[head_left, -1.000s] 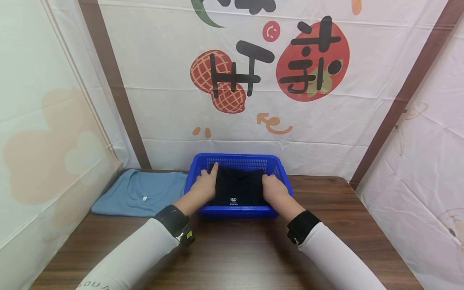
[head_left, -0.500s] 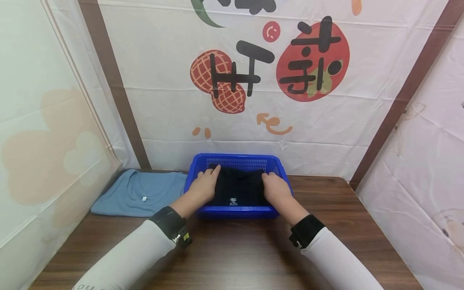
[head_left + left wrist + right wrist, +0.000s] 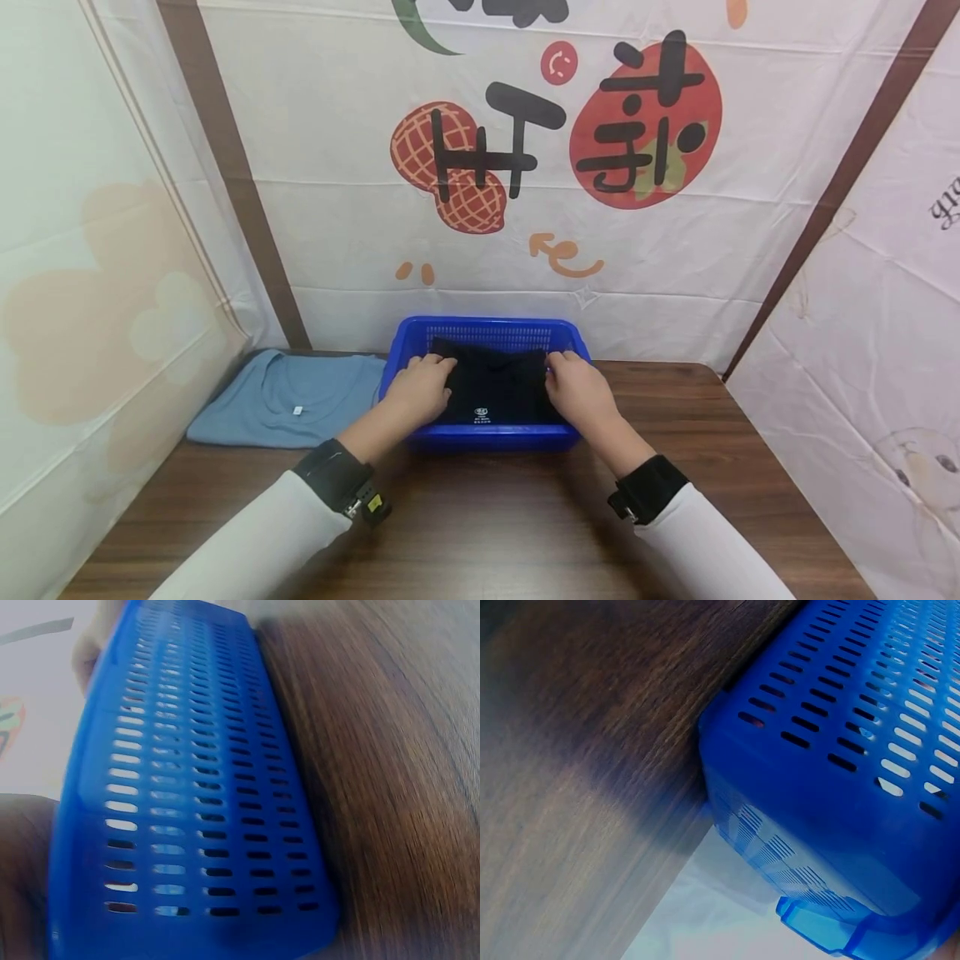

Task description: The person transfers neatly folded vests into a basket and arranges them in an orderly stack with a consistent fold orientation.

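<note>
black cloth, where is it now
In the head view, the black cloth is in the blue basket, between left hand and right hand, right of the blue shirt.

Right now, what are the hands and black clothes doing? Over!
Left hand, right hand at opposite edges of black garment, grip unclear. Garment inside blue plastic basket. Folded blue shirt outside, left; nothing seen blocking.

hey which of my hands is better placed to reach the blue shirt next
Probably your left. Your left hand is over the left end of the blue plastic basket, nearer the blue shirt; your right hand is at the other end and would likely reach across. Both are at the black garment.
</note>
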{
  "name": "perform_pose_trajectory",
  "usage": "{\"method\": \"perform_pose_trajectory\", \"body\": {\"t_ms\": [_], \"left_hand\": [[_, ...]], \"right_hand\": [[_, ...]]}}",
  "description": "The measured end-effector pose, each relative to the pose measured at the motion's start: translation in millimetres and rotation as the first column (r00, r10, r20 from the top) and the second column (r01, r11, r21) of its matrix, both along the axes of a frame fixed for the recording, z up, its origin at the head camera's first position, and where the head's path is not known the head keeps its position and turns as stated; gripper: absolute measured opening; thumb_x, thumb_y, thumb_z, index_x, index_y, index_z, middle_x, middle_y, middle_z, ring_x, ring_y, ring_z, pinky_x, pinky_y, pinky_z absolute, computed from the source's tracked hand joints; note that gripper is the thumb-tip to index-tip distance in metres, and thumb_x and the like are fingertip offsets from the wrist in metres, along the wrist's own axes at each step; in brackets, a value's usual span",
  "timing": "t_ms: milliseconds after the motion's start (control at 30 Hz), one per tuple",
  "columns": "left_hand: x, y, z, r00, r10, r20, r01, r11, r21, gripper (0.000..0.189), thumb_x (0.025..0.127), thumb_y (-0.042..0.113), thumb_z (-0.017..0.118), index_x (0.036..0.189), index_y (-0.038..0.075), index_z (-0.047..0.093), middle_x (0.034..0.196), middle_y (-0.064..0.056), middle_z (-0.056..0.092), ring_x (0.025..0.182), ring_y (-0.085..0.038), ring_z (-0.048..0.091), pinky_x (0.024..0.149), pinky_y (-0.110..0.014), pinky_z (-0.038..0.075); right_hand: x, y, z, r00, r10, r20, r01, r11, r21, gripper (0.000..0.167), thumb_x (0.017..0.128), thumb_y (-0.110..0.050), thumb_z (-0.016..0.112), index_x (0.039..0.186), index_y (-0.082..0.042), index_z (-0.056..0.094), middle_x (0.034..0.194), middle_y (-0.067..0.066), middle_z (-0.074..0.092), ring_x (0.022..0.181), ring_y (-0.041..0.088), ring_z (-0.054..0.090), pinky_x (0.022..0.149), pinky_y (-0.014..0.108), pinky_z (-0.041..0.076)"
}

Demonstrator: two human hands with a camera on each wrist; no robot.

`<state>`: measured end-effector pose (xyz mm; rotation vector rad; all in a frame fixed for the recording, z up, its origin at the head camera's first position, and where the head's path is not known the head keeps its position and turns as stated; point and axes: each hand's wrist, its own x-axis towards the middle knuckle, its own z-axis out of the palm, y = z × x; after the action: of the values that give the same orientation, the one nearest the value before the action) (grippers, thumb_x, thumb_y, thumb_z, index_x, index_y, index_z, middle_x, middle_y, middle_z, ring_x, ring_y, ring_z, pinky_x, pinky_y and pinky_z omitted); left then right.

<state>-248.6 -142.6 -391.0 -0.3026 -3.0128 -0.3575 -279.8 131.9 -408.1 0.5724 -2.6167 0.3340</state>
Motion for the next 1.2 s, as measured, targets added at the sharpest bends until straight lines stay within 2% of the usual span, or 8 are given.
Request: {"method": "perform_pose_trajectory", "body": {"t_ms": [267, 400, 633, 933, 1200], "left_hand": [[22.3, -3.2, 14.9, 0.998, -0.02, -0.053, 0.023, 0.998, 0.052, 0.048, 0.099, 0.022, 0.066, 0.144, 0.007, 0.058, 0.144, -0.018, 0.058, 0.134, -0.039, 0.052, 0.109, -0.056, 0.045], [33.5, -9.5, 16.5, 0.996, -0.028, -0.082, 0.033, 0.998, 0.057, 0.048, 0.1, 0.022, 0.065, 0.145, 0.007, 0.057, 0.146, -0.019, 0.056, 0.136, -0.04, 0.05, 0.11, -0.057, 0.044], [52.5, -26.1, 16.5, 0.983, -0.081, -0.166, 0.098, 0.991, 0.096, 0.047, 0.097, 0.017, 0.068, 0.142, 0.004, 0.059, 0.143, -0.023, 0.056, 0.134, -0.043, 0.051, 0.109, -0.058, 0.044], [69.0, -45.7, 15.8, 0.982, -0.059, -0.179, 0.078, 0.992, 0.1, 0.05, 0.096, 0.018, 0.071, 0.143, 0.004, 0.058, 0.143, -0.023, 0.056, 0.134, -0.044, 0.051, 0.108, -0.061, 0.043], [82.1, -57.6, 15.9, 0.989, -0.036, -0.144, 0.05, 0.994, 0.093, 0.053, 0.097, 0.021, 0.07, 0.146, 0.006, 0.055, 0.145, -0.023, 0.056, 0.135, -0.043, 0.05, 0.107, -0.063, 0.044]], "right_hand": [[12.1, 5, 1.6, 0.996, 0.063, -0.064, -0.068, 0.996, -0.064, 0.015, 0.095, -0.013, 0.065, 0.107, -0.009, 0.072, 0.096, 0.007, 0.07, 0.084, 0.022, 0.07, 0.072, 0.039, 0.059], [24.6, 4, 3.6, 0.993, 0.089, -0.071, -0.095, 0.992, -0.08, 0.013, 0.096, -0.015, 0.065, 0.107, -0.01, 0.071, 0.094, 0.004, 0.068, 0.081, 0.018, 0.065, 0.07, 0.036, 0.058], [43.3, -1, 2.9, 0.988, 0.138, -0.072, -0.144, 0.986, -0.089, 0.014, 0.097, -0.016, 0.066, 0.108, -0.01, 0.071, 0.091, 0.0, 0.064, 0.078, 0.013, 0.056, 0.069, 0.031, 0.054], [60.2, -20, 5.5, 0.972, 0.212, -0.101, -0.219, 0.973, -0.066, 0.014, 0.096, -0.017, 0.068, 0.109, -0.012, 0.071, 0.094, -0.001, 0.067, 0.084, 0.013, 0.061, 0.073, 0.031, 0.056], [73.4, -39, 6.9, 0.954, 0.27, -0.128, -0.275, 0.961, -0.023, 0.016, 0.096, -0.02, 0.069, 0.111, -0.015, 0.072, 0.099, -0.003, 0.071, 0.089, 0.011, 0.064, 0.082, 0.033, 0.059]]}}
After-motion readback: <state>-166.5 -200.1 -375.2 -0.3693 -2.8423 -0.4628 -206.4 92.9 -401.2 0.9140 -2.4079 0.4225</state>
